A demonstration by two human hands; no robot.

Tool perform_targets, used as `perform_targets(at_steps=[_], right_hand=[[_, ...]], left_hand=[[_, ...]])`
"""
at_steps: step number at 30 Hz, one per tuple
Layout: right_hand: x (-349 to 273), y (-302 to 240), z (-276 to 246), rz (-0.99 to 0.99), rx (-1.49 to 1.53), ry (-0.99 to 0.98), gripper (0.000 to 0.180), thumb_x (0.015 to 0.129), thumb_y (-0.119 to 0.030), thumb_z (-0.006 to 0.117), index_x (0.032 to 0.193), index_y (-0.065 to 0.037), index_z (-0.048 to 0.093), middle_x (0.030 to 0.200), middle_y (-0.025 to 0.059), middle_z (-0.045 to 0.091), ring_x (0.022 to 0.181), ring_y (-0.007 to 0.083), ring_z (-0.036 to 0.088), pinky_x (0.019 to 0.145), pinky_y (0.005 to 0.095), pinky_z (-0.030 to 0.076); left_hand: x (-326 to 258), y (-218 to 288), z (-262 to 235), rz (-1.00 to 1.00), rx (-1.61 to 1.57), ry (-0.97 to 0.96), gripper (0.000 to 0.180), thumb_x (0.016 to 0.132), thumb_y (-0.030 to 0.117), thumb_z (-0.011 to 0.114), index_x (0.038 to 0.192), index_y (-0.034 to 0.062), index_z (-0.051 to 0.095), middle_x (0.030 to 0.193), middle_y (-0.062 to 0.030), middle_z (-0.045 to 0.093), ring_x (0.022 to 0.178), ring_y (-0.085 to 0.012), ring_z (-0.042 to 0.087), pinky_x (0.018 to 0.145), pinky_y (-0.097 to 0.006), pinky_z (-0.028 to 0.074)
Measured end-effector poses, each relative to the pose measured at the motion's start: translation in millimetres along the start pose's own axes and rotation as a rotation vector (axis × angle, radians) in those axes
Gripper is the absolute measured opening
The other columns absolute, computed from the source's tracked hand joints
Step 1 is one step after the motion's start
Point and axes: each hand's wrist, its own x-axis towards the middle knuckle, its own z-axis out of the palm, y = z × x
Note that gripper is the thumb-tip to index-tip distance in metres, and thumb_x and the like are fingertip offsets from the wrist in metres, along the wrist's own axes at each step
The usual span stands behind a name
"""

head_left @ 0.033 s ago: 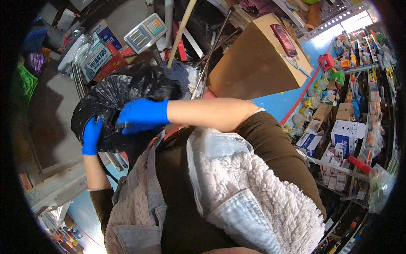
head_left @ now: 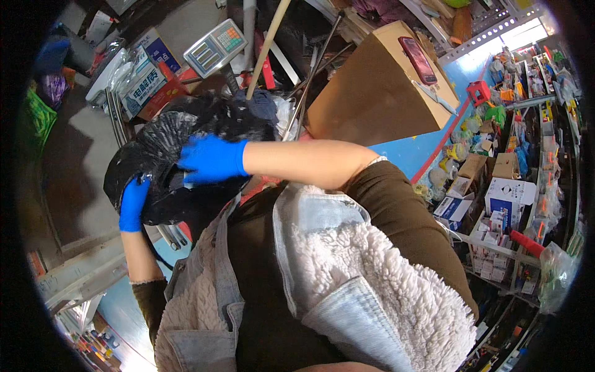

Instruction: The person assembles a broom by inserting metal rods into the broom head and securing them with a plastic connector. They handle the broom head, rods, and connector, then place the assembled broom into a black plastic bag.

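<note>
Nearest is the wearer's fleece-lined denim vest [head_left: 359,266]. Just beyond it, the left hand [head_left: 133,203], in a blue glove, is closed on the left side of a crumpled black plastic bag [head_left: 162,133], which lies in front of the body; what supports it is hidden. The right hand [head_left: 217,160], also blue-gloved and slightly blurred, rests over the bag's middle; whether it grips the plastic I cannot tell. Farther off to the right stands a cardboard carton [head_left: 365,93], a smartphone [head_left: 417,60] along its top's far edge and a slim grey tool [head_left: 435,97] toward the near corner. Beyond the bag are a blue-and-white package [head_left: 141,87] and a digital price scale [head_left: 215,48].
</note>
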Motion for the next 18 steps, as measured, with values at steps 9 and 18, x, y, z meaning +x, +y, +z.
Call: perform_targets(at_steps=[9, 18], right_hand=[[15, 71, -42, 0.241, -0.253, 0.310, 0.071, 0.078, -0.056, 0.054, 0.132, -0.012, 0.041, 0.137, 0.0186, 0.034, 0.127, 0.0385, 0.030, 0.100, 0.0574, 0.026], [-2, -21, -67, -0.367, 0.067, 0.753, 0.034, 0.078, -0.027, 0.060, 0.107, -0.008, 0.058, 0.101, 0.0134, 0.059, 0.090, 0.0330, 0.057, 0.078, 0.0403, 0.045]], left_hand=[[-85, 28, -63, 0.116, -0.456, -0.034, 0.048, 0.070, -0.009, 0.047, 0.116, 0.0027, 0.058, 0.114, -0.0104, 0.058, 0.108, -0.0193, 0.051, 0.097, -0.029, 0.035], [-79, 15, -96, 0.317, -0.742, 0.353, 0.071, 0.064, 0.005, 0.047, 0.134, -0.0007, 0.037, 0.137, -0.0128, 0.040, 0.123, -0.0223, 0.040, 0.105, -0.034, 0.026]])
